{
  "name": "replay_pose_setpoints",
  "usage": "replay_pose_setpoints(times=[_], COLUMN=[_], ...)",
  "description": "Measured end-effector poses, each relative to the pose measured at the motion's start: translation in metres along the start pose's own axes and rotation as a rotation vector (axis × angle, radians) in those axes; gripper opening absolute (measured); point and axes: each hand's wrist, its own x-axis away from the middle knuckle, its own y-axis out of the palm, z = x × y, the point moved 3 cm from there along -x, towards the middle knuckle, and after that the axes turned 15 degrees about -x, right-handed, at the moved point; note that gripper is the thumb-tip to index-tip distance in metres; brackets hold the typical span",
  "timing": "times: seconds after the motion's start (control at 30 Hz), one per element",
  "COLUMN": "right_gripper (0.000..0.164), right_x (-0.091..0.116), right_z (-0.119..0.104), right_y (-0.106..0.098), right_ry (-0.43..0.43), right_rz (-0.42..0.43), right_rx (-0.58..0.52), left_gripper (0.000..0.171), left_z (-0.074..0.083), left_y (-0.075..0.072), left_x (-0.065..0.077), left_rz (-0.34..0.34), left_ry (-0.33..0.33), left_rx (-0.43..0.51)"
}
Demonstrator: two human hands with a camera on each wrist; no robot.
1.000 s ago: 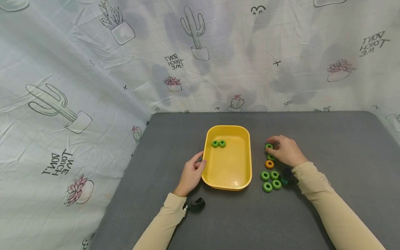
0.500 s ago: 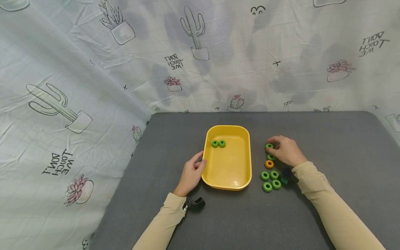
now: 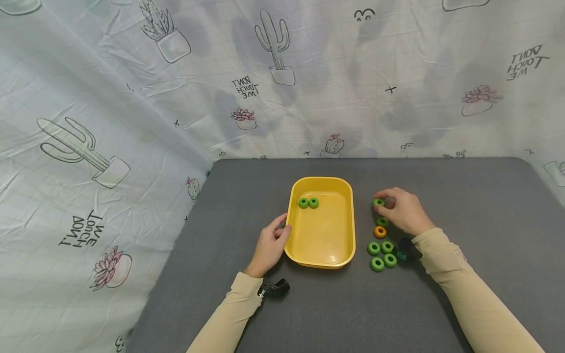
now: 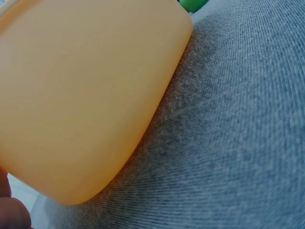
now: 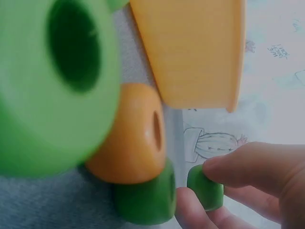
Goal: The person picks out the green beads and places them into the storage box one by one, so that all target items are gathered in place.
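My right hand pinches a green ring between thumb and fingertips; the right wrist view shows the small thick green ring in the grip, raised off the table. Just below it on the table lie another green ring and an orange ring. My left hand holds the left side of the yellow tray, thumb at the rim. Inside the tray two green rings sit side by side near its far left. In the left wrist view the tray wall covers most of the hand's work.
Several more green rings lie in a cluster on the grey table, right of the tray. A cloth printed with cacti hangs behind the table and along its left side.
My right hand has lifted the green ring slightly and shifted it a little away and to the left. My left hand and the tray have not moved.
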Motion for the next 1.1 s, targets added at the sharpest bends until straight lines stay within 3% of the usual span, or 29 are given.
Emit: replay_pose_setpoints(times=[0.43, 1.1], right_gripper=[0.036, 0.032], right_x=[0.001, 0.008], right_z=[-0.012, -0.050], right_y=[0.000, 0.006], right_ry=[-0.032, -0.169], right_rz=[0.006, 0.015], right_rx=[-0.030, -0.054], left_gripper=[0.047, 0.046], left_z=[0.000, 0.002], left_y=[0.000, -0.001], left_x=[0.000, 0.001], left_rz=[0.010, 0.005], left_ry=[0.011, 0.008], left_rx=[-0.008, -0.008])
